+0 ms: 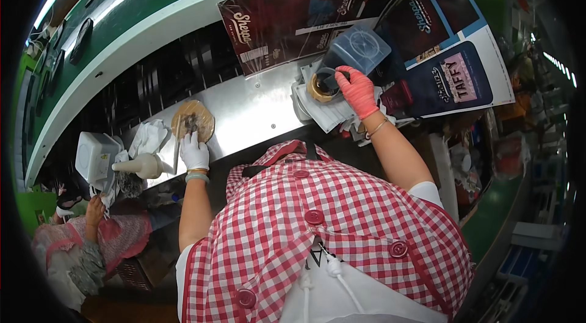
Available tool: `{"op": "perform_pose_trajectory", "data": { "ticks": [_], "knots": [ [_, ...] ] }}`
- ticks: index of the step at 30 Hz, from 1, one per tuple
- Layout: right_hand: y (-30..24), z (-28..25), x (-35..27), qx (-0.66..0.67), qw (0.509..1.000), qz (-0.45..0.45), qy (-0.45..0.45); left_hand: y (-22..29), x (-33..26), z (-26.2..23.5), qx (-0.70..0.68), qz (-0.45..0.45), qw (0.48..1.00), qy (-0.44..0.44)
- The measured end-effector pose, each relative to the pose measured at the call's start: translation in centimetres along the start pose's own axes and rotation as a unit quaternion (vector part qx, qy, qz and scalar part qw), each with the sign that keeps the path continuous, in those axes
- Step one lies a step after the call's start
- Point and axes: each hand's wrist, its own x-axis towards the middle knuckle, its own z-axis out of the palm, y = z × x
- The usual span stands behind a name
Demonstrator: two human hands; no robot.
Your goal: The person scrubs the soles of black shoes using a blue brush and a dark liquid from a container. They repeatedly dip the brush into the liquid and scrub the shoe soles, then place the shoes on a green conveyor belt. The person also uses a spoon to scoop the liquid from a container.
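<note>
My left hand (pixel 195 154), in a white glove, reaches onto a round tan disc (pixel 204 117) with dark smudges at its middle. Its fingers are stretched out and touch the disc's near part. A thin pale rod (pixel 176 153) lies just left of this hand. My right hand (pixel 356 92) wears a coral-pink glove. Its fingers are closed on a dark curved piece (pixel 328 77), whose kind I cannot make out. Below that piece a tan ring, like a tape roll (pixel 315 90), rests on white papers (pixel 321 114).
A white bottle with a nozzle (pixel 146 166), a crumpled white cloth (pixel 148 137) and a white box-shaped device (pixel 95 155) stand left. Behind my right hand is a clear bluish plastic container (pixel 359 48). Printed boards (pixel 452 73) lean at right. A co-worker's hand (pixel 94 210) shows lower left.
</note>
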Motion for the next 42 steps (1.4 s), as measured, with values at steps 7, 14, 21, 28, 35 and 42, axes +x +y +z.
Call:
{"op": "perform_pose_trajectory", "data": {
  "ticks": [7,14,21,28,35,42],
  "knots": [
    [0.4,1.1,1.3,-0.196,0.973,-0.109,-0.051,1.5,-1.9,-0.6,0.002,0.017,0.999,0.041],
    [-1.0,0.9,2.2,-0.186,0.978,-0.096,-0.016,3.9,-2.4,-1.1,-0.022,0.018,0.996,0.083],
    [-1.5,2.4,3.5,-0.274,0.958,-0.061,-0.06,5.1,-0.9,-1.6,-0.061,0.091,0.993,0.04],
    [-1.7,4.3,5.1,-0.385,0.916,-0.069,-0.086,8.2,0.2,1.4,-0.067,0.189,0.979,0.017],
    [-2.5,3.4,4.5,-0.325,0.936,-0.128,-0.027,8.1,0.2,1.8,-0.079,0.173,0.982,0.021],
    [-2.9,1.6,4.6,-0.259,0.963,-0.053,-0.058,8.2,0.3,1.4,-0.09,0.175,0.98,0.022]
  ]
}}
